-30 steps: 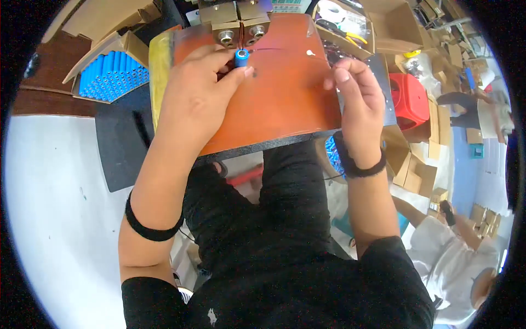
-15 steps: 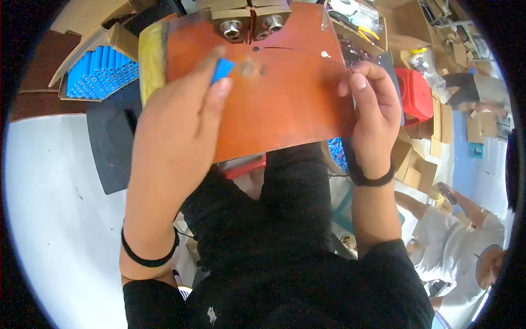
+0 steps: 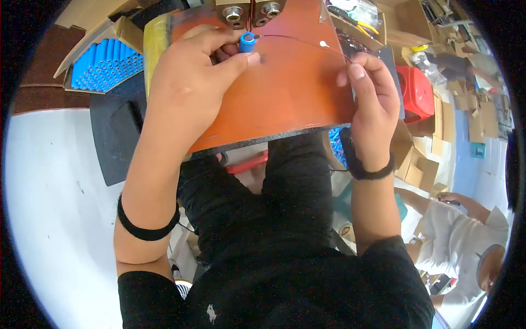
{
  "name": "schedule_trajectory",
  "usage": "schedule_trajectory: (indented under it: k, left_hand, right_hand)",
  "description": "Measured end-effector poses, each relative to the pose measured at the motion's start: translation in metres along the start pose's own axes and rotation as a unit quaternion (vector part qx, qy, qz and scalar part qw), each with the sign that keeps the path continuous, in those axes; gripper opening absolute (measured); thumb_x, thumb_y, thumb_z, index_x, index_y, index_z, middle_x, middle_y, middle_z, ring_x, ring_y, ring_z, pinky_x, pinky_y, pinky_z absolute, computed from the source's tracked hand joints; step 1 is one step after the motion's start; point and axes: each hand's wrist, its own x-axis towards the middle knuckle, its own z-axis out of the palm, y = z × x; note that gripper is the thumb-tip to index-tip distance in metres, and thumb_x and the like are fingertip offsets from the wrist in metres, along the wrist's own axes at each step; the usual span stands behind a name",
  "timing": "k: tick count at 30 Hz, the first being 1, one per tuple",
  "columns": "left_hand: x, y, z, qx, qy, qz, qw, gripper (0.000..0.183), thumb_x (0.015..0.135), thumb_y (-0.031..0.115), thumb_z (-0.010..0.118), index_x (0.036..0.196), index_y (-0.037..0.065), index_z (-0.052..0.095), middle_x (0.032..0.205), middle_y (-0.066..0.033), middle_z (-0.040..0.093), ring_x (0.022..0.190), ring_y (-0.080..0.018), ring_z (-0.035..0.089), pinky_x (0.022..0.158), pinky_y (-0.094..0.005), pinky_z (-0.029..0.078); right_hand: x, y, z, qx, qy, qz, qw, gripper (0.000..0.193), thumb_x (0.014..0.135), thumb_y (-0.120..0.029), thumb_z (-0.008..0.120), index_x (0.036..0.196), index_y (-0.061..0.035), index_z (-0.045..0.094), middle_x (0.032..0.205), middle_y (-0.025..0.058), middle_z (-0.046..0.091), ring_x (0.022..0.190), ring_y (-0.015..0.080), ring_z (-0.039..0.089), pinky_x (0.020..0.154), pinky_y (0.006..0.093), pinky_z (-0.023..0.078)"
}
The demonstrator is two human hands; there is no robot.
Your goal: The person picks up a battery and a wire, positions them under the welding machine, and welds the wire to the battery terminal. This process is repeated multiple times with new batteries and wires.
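Between the thumb and fingers of my left hand [image 3: 192, 82] is a blue cylindrical battery cell [image 3: 247, 44], its round metal end facing up. That end sits right by the tips of the metal electrode clamps [image 3: 252, 12] at the top. My right hand [image 3: 373, 90] pinches a thin dark wire [image 3: 298, 39] at the right of the orange board [image 3: 290, 93]. The wire runs left across the board to the cell's end and carries a small white piece [image 3: 323, 44]. Whether wire and cell are joined, I cannot tell.
On the left, a cardboard box [image 3: 129, 35] holds many blue cells [image 3: 104, 66]. A red plastic stool [image 3: 416, 93], cartons [image 3: 416, 164] and a tray of tools [image 3: 356, 22] are on the right. A person in a white shirt [image 3: 446, 241] is at the lower right.
My left hand has brought the blue cell up and right, under the electrode tips, and turned its end upward. My right hand has stayed almost in place with the wire.
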Motion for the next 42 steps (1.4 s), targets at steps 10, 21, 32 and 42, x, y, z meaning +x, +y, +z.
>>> schedule_trajectory:
  k: [10,21,32,42]
  left_hand:
    - [0.0,0.0,0.002,0.04,0.006,-0.016,0.999,0.028,0.084,0.022,0.072,0.105,0.003,0.071,0.091,-0.0036,0.064,0.08,-0.0112,0.057,0.077,-0.0248,0.044]
    - [-0.001,0.007,0.007,0.024,0.014,-0.037,0.999,0.028,0.084,0.023,0.072,0.106,0.006,0.072,0.089,-0.0041,0.067,0.08,-0.0104,0.059,0.076,-0.0242,0.045]
    - [-0.037,0.014,-0.01,-0.183,-0.021,-0.095,0.978,0.048,0.084,0.019,0.072,0.125,0.003,0.054,0.081,0.0013,0.06,0.074,-0.0082,0.054,0.07,-0.0236,0.044]
    - [-0.018,0.002,-0.007,0.027,-0.023,0.004,0.999,0.027,0.089,0.022,0.065,0.109,0.004,0.064,0.078,-0.0044,0.056,0.07,-0.0143,0.05,0.065,-0.0289,0.042]
  right_hand:
    - [0.004,0.002,0.003,-0.016,-0.009,-0.008,1.0,0.013,0.097,-0.01,0.054,0.102,0.0005,0.058,0.086,0.003,0.059,0.083,0.0102,0.054,0.079,0.0235,0.041]
    - [0.004,0.007,0.001,-0.026,-0.009,-0.015,0.999,0.011,0.096,-0.008,0.055,0.102,0.0007,0.058,0.086,0.0024,0.06,0.08,0.0095,0.056,0.077,0.0228,0.044]
    - [0.012,-0.021,0.007,-0.174,-0.087,-0.089,0.977,0.014,0.093,-0.001,0.056,0.107,0.0026,0.056,0.096,0.0092,0.067,0.092,0.0143,0.065,0.082,0.0246,0.05]
    - [0.025,-0.011,0.028,0.019,-0.098,-0.066,0.993,0.02,0.093,0.001,0.053,0.113,0.0034,0.053,0.098,0.0129,0.067,0.09,0.017,0.064,0.084,0.0264,0.049]
